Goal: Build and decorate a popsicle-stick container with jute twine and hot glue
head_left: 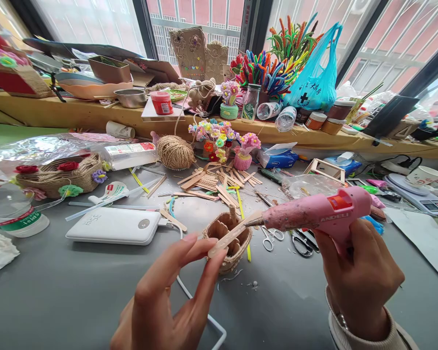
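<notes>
My right hand grips the handle of a pink hot glue gun, whose nozzle touches the far end of a wooden craft stick. My left hand pinches the near end of that stick between fingertips. Just behind the stick sits a small basket made of sticks and twine on the grey table.
A white power bank with a cable lies left of the basket. Scissors and small snips lie under the gun. Loose sticks, a twine ball, a woven basket and pipe-cleaner flowers crowd the back.
</notes>
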The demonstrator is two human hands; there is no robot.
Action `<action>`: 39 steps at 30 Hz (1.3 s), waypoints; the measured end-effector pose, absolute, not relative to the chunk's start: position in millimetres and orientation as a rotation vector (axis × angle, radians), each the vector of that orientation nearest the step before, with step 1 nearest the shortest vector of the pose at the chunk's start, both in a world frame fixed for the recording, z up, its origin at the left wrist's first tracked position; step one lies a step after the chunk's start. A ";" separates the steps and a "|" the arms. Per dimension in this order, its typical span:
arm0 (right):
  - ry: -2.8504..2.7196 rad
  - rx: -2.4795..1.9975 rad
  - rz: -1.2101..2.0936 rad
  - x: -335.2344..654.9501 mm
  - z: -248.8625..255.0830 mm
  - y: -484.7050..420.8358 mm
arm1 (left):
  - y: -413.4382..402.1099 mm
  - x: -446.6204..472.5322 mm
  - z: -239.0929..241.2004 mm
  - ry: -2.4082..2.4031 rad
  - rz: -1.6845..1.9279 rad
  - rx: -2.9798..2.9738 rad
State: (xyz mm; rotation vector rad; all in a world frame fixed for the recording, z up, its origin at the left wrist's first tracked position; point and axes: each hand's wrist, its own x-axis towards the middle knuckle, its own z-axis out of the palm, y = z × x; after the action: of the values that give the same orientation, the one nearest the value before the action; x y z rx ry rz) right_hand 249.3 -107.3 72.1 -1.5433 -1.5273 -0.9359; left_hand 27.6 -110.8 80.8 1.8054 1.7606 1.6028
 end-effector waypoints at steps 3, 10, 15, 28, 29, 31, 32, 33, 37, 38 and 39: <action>-1.512 -1.521 -0.968 250.4 72.7 -106.5 | -111.2 26.3 79.2 1.754 1.599 1.785; -1.509 -1.528 -0.963 250.5 73.8 -106.2 | -110.6 26.0 77.1 1.749 1.591 1.775; -1.500 -1.551 -0.959 250.7 73.6 -106.3 | -112.3 25.7 77.5 1.768 1.596 1.769; -1.509 -1.535 -0.980 253.1 74.1 -105.4 | -111.9 25.4 80.9 1.724 1.594 1.774; -1.508 -1.543 -0.975 253.3 73.5 -105.6 | -111.9 25.8 80.7 1.727 1.596 1.777; -1.505 -1.561 -0.971 253.9 72.3 -106.0 | -112.0 26.1 80.1 1.734 1.595 1.787; -1.502 -1.567 -0.975 254.2 71.9 -106.0 | -112.2 26.1 79.8 1.740 1.590 1.789; -1.497 -1.570 -0.981 254.5 71.6 -105.9 | -112.3 25.8 79.6 1.749 1.588 1.791; -1.476 -1.556 -0.984 254.3 72.6 -104.7 | -112.6 24.5 80.4 1.774 1.561 1.804; -1.471 -1.551 -0.979 254.0 73.0 -104.5 | -112.6 24.2 80.9 1.772 1.558 1.810; -1.469 -1.549 -0.975 253.8 73.4 -104.3 | -112.6 24.1 81.4 1.769 1.559 1.813</action>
State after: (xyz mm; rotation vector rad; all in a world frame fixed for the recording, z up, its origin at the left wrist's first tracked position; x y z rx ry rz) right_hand 253.8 -104.3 73.4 -1.5487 -1.4689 -0.9754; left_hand 24.1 -112.6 81.4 1.8132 1.7694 1.5586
